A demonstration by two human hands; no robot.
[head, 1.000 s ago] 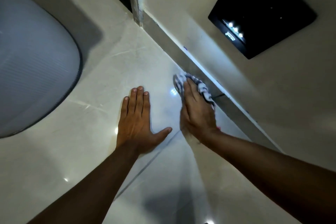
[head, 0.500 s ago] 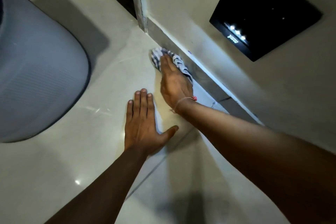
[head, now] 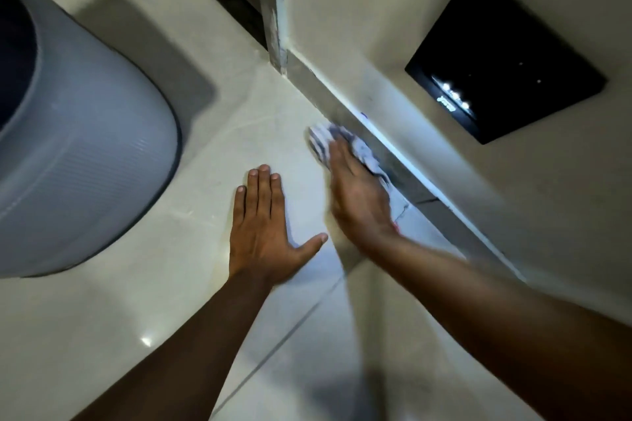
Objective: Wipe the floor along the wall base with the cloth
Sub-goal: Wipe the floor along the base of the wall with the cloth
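A blue-and-white striped cloth (head: 321, 142) lies on the glossy pale tile floor (head: 205, 154) right against the grey skirting (head: 345, 106) at the foot of the wall. My right hand (head: 359, 195) presses flat on the cloth, fingers pointing along the wall base, and is blurred with motion; most of the cloth is hidden under it. My left hand (head: 263, 232) rests flat on the floor to the left of it, fingers together, thumb spread, holding nothing.
A large round grey ribbed container (head: 78, 164) stands on the floor at the left. A black glossy panel (head: 506, 58) with small lights is set in the wall at the upper right. A door frame post (head: 277, 10) meets the skirting at the corner.
My right hand first pushed the cloth far forward along the skirting toward the door post, then drew it part way back toward me. My left hand stayed planted on the floor.
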